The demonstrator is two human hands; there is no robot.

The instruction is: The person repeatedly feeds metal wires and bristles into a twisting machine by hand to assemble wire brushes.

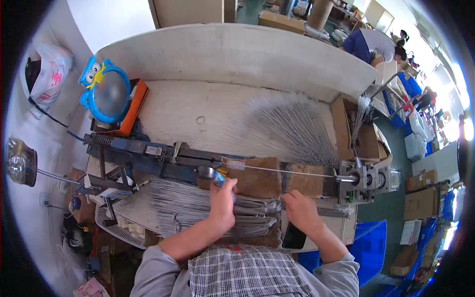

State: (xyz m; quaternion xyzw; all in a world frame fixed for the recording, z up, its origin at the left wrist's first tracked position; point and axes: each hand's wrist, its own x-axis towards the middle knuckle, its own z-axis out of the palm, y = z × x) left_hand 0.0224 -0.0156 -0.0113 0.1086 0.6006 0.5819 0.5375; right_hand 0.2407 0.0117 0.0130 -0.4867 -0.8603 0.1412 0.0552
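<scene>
A long dark metal machine (pixel 163 154) lies across the bench in front of me. A thin straight rod (pixel 302 173) runs from a pale, wire-wrapped piece (pixel 233 164) at its middle to a metal chuck (pixel 348 178) at the right. My left hand (pixel 223 203) is closed around the blue handle of a tool with a round metal head (pixel 206 172), just below the machine. Near the right end of a grey wire bundle (pixel 213 203), my right hand (pixel 300 210) has its fingers pinched together; what they hold, if anything, is hidden.
Loose thin wires (pixel 297 126) fan out at the back right, beside an open cardboard box (pixel 349 128). A blue round mirror (pixel 111 94) and an orange box (pixel 137 106) stand back left. A black phone (pixel 294 237) lies near my right forearm. A white panel (pixel 222 52) borders the bench.
</scene>
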